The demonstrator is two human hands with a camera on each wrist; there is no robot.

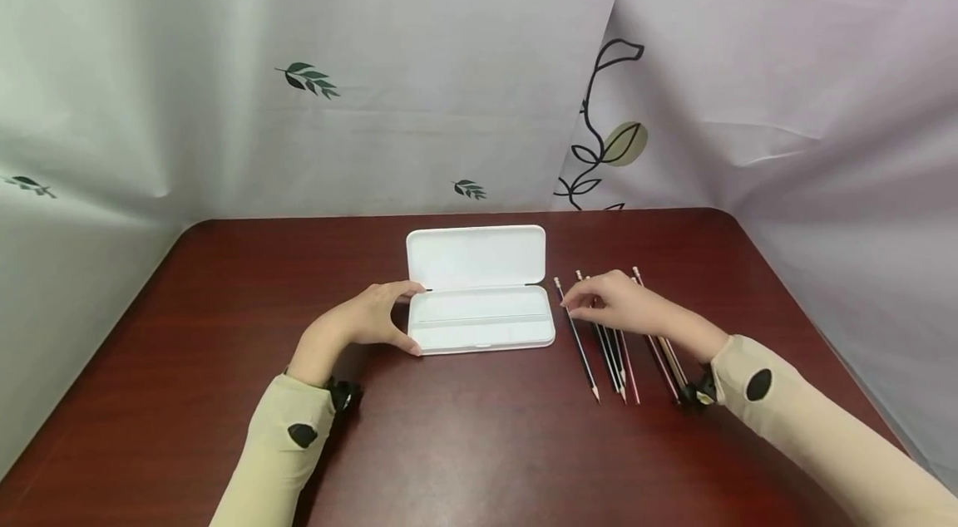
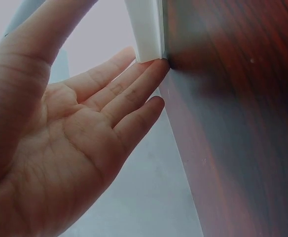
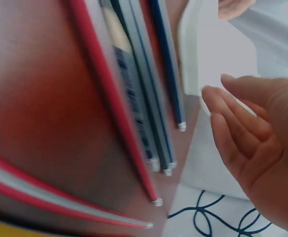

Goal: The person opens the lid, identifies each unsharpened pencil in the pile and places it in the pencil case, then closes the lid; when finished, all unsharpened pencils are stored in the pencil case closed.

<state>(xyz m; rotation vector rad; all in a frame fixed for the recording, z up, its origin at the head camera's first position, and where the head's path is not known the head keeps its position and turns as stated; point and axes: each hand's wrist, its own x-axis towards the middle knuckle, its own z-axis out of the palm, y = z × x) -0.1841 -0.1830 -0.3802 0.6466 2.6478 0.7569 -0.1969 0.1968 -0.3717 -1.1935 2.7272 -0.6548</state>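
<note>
A white pencil case (image 1: 479, 334) lies open on the table, its lid (image 1: 476, 257) tipped back and its inside bare. My left hand (image 1: 362, 316) holds the case's left end, thumb at the front corner and fingers by the hinge. In the left wrist view, fingertips meet the edge of the case (image 2: 146, 34). Over the pencils to the right of the case hovers my right hand (image 1: 617, 302), fingers loosely bent, with nothing held. Closest to it in the head view is a dark pencil (image 1: 581, 352). The right wrist view shows a red pencil (image 3: 109, 94) among several others.
More pencils (image 1: 669, 365) lie partly under the right forearm. The dark red wooden table (image 1: 479, 444) ends at a pale curtain (image 1: 374, 136) with leaf prints. A small dark device (image 1: 343, 396) sits at the left wrist.
</note>
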